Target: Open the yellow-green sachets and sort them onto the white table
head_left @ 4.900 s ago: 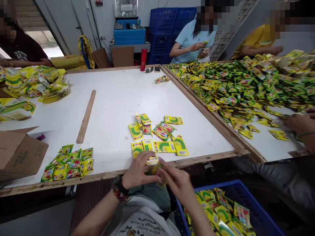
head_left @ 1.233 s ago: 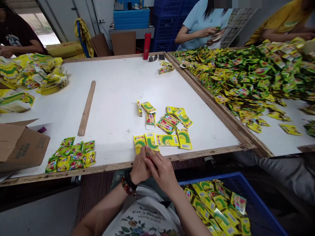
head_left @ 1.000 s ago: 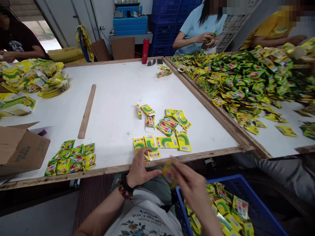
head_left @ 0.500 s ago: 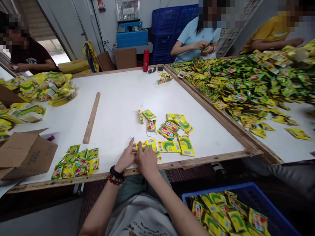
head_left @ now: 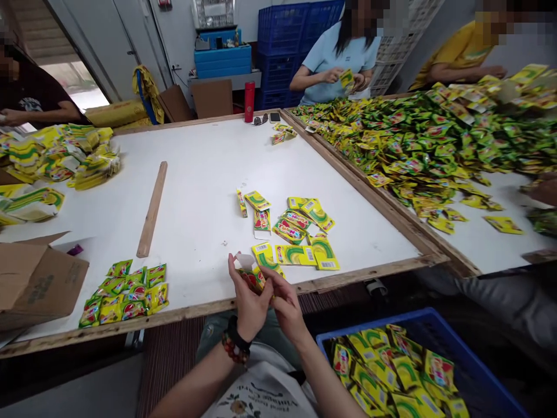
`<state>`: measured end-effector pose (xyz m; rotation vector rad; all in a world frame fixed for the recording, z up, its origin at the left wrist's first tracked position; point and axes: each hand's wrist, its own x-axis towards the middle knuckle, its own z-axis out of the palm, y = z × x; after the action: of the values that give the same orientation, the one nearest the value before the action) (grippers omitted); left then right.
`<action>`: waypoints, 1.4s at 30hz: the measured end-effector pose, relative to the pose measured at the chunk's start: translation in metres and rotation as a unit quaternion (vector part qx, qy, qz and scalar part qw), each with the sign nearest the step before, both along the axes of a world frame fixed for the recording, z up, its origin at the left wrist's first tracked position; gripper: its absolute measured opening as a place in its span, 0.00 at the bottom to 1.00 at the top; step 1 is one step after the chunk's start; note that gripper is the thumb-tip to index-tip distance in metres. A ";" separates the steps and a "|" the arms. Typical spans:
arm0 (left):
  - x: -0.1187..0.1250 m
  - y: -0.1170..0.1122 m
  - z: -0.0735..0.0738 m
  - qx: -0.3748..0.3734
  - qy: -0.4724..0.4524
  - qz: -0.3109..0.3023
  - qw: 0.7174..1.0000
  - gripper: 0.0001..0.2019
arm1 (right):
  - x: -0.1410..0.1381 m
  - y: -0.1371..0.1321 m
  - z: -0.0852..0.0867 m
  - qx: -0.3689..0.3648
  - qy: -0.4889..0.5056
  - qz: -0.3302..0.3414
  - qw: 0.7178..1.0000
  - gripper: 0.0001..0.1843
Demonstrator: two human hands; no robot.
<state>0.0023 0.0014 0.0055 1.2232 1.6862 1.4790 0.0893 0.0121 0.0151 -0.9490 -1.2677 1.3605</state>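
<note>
A small yellow-green candy box (head_left: pixel 252 276) with a white flap standing up is held near the table's front edge. My left hand (head_left: pixel 249 305) wraps around it from the left, bracelets on that wrist. From the right, my right hand (head_left: pixel 287 305) is closed at the box's near end; its fingertips are partly hidden. Just beyond lie a flat yellow box (head_left: pixel 264 255), a yellow box with a barcode (head_left: pixel 293 254) and further loose boxes (head_left: pixel 319 215). To the left, several small green and yellow candy packets (head_left: pixel 130 293) lie in rows.
A wooden strip (head_left: pixel 152 209) lies on the white table (head_left: pixel 200 174). At left stand a cardboard box (head_left: pixel 41 281) and piled flat cartons (head_left: pixel 65 154). A wooden rail (head_left: pixel 361 186) borders a large packet heap (head_left: pixel 435 139). A blue crate (head_left: pixel 474 363) holds boxes below. Co-workers sit around.
Both hands have lifted the candy box off the tabletop and tilted it, its white flap now showing. The view has shifted slightly. The co-worker in light blue now holds up a yellow packet.
</note>
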 end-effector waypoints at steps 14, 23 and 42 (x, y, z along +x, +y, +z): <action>0.007 0.002 -0.009 0.101 0.110 -0.105 0.983 0.29 | 0.020 0.013 0.027 -0.005 -0.045 0.010 0.999 0.19; 0.000 0.001 -0.012 0.077 0.077 -0.109 0.988 0.33 | 0.012 0.006 0.033 0.174 -0.192 -0.021 0.966 0.14; -0.003 0.001 -0.011 0.027 0.056 -0.140 0.988 0.14 | 0.018 0.007 0.046 0.252 -0.420 0.127 0.862 0.23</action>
<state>-0.0007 0.0022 -0.0059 1.5287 1.4772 1.3136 0.1075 0.0194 0.0611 -1.0452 -2.3417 0.6911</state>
